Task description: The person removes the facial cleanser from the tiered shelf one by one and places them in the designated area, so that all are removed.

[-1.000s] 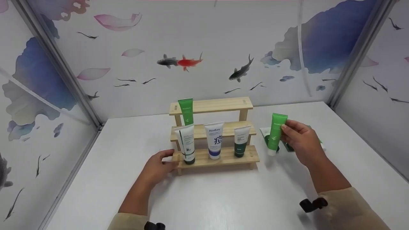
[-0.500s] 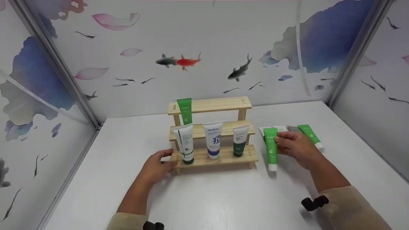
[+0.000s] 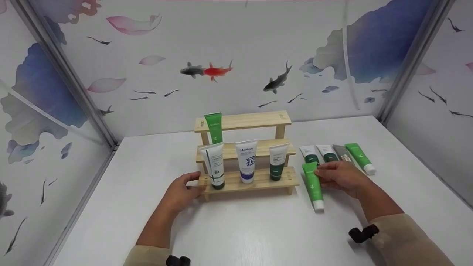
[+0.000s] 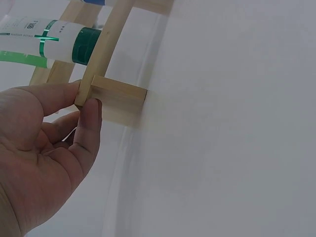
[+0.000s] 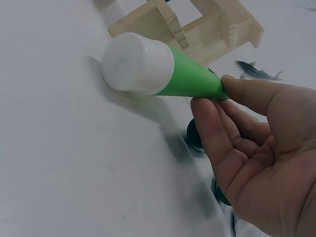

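Note:
My right hand (image 3: 342, 178) pinches a green squeeze tube (image 3: 313, 186) with a white cap, low over the table to the right of a three-step wooden rack (image 3: 255, 183). In the right wrist view, thumb and fingers grip the flat end of this tube (image 5: 190, 79), its cap turned to the camera. My left hand (image 3: 184, 194) holds the left end of the rack's lowest step; the left wrist view shows thumb and fingers pinching the wooden board (image 4: 98, 64). On that step stand a white tube with dark cap (image 3: 214, 166), a white-and-blue tube (image 3: 247, 162) and a white-and-green tube (image 3: 278, 162).
Another green tube (image 3: 215, 127) stands on the rack behind, at the left. Right of the rack lie two white-and-dark-green tubes (image 3: 327, 152), a grey tube (image 3: 343, 153) and a green tube (image 3: 360, 158) in a row. Printed walls enclose the white table (image 3: 236, 229).
My right hand has lowered the green tube towards the table and towards me, uncovering the row of lying tubes behind. The left hand stays on the rack.

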The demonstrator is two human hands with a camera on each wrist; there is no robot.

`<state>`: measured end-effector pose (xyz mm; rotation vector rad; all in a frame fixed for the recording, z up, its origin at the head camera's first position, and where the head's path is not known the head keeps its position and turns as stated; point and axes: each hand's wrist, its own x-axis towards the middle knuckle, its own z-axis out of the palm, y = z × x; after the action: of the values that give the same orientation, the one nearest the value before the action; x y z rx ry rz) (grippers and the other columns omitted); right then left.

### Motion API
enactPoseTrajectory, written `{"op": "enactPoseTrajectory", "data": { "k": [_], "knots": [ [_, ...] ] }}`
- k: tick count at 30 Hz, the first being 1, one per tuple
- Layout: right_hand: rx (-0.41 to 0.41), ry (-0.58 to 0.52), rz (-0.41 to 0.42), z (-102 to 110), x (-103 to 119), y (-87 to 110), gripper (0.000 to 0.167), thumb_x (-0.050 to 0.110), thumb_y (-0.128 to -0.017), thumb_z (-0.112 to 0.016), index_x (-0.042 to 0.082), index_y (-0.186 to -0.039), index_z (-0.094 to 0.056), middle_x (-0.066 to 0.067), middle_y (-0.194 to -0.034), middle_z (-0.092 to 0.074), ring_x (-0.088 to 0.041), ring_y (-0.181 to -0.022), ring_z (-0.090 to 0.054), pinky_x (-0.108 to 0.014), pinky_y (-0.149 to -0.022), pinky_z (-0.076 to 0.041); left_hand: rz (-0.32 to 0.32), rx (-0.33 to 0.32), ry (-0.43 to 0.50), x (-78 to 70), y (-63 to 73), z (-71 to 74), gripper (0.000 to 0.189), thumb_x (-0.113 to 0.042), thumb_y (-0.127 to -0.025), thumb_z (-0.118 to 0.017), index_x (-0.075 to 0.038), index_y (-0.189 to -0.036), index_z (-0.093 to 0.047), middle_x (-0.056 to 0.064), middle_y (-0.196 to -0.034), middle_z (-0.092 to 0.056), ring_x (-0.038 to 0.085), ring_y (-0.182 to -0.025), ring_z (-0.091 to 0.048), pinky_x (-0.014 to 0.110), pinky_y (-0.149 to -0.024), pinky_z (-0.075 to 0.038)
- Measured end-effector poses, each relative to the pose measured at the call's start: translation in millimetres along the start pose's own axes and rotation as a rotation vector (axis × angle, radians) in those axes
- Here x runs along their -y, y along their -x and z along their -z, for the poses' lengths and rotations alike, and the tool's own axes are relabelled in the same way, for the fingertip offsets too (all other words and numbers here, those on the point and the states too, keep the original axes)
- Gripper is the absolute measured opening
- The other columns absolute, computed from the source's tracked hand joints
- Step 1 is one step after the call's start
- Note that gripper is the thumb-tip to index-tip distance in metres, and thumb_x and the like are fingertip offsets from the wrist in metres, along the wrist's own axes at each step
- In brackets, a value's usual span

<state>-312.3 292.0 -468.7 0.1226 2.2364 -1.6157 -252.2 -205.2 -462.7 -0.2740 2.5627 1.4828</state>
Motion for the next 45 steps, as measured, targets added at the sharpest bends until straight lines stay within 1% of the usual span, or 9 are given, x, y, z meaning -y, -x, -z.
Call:
{"op": "enactPoseTrajectory", "data": {
  "k": [5, 13, 16, 21, 30, 36, 40, 45],
  "knots": [
    [0.007, 0.038, -0.027, 0.2, -4.2, -2.7, 0.055, 0.031, -0.099, -0.079, 0.002, -0.143, -0.063, -0.006, -0.119, -0.075, -0.015, -0.099, -0.075, -0.030, -0.087, -0.065, 0.000, 0.002, 0.000, -0.9, 0.3, 1.1, 0.061, -0.027, -0.099, -0.076, -0.024, -0.156, -0.056, 0.003, -0.165, -0.052, 0.026, -0.134, -0.063, 0.042, -0.101, -0.060],
    [0.002, 0.045, -0.059, 1.2, -6.2, -4.2, 0.059, 0.032, -0.095, -0.083, 0.000, -0.141, -0.064, -0.004, -0.111, -0.078, -0.014, -0.094, -0.076, -0.030, -0.083, -0.066, -0.021, -0.011, 0.007, -1.8, 1.7, 0.8, 0.059, -0.024, -0.099, -0.075, -0.020, -0.155, -0.057, 0.006, -0.163, -0.053, 0.028, -0.132, -0.065, 0.041, -0.100, -0.060],
    [0.001, 0.077, -0.076, 1.2, -7.0, -4.0, 0.056, 0.032, -0.094, -0.084, 0.002, -0.137, -0.067, -0.005, -0.109, -0.079, -0.015, -0.092, -0.076, -0.030, -0.082, -0.066, -0.006, -0.015, 0.001, -1.8, 1.1, -1.0, 0.059, -0.026, -0.099, -0.075, -0.022, -0.155, -0.057, 0.005, -0.164, -0.053, 0.027, -0.133, -0.064, 0.042, -0.102, -0.060],
    [0.005, 0.107, -0.099, 1.6, -8.1, -2.0, 0.050, 0.032, -0.093, -0.084, 0.003, -0.132, -0.070, -0.006, -0.108, -0.078, -0.015, -0.091, -0.075, -0.029, -0.081, -0.065, 0.000, -0.017, -0.002, -1.7, 0.9, -1.8, 0.059, -0.027, -0.099, -0.076, -0.022, -0.155, -0.057, 0.005, -0.164, -0.053, 0.028, -0.135, -0.063, 0.044, -0.104, -0.059],
    [-0.001, 0.129, -0.117, 1.4, -8.6, -2.1, 0.054, 0.033, -0.092, -0.085, 0.004, -0.134, -0.070, -0.007, -0.111, -0.075, -0.015, -0.092, -0.073, -0.028, -0.082, -0.065, -0.013, -0.020, -0.012, -1.1, 0.0, -1.0, 0.060, -0.028, -0.099, -0.076, -0.021, -0.155, -0.057, 0.007, -0.164, -0.053, 0.029, -0.136, -0.063, 0.045, -0.105, -0.058],
    [-0.005, 0.158, -0.121, 2.3, -8.4, -0.9, 0.058, 0.033, -0.093, -0.084, 0.003, -0.140, -0.067, -0.008, -0.114, -0.075, -0.015, -0.094, -0.073, -0.028, -0.081, -0.064, -0.014, -0.019, -0.007, -0.7, 0.1, -1.2, 0.059, -0.027, -0.099, -0.076, -0.021, -0.155, -0.058, 0.006, -0.164, -0.054, 0.029, -0.135, -0.064, 0.043, -0.103, -0.060],
    [0.000, 0.167, -0.111, 3.2, -8.3, 0.1, 0.056, 0.031, -0.095, -0.082, 0.001, -0.140, -0.067, -0.007, -0.113, -0.076, -0.014, -0.093, -0.073, -0.027, -0.080, -0.064, -0.019, -0.019, -0.005, -1.0, 0.3, -1.4, 0.060, -0.025, -0.098, -0.076, -0.020, -0.155, -0.057, 0.006, -0.162, -0.055, 0.027, -0.132, -0.065, 0.042, -0.100, -0.060],
    [-0.005, 0.178, -0.120, 4.3, -7.3, 0.1, 0.052, 0.030, -0.095, -0.082, 0.002, -0.137, -0.069, -0.007, -0.111, -0.077, -0.014, -0.092, -0.072, -0.027, -0.080, -0.063, -0.011, -0.017, -0.002, -1.4, 0.3, -1.2, 0.061, -0.026, -0.098, -0.076, -0.020, -0.155, -0.056, 0.006, -0.162, -0.055, 0.026, -0.130, -0.067, 0.041, -0.099, -0.061]
  ]
}}
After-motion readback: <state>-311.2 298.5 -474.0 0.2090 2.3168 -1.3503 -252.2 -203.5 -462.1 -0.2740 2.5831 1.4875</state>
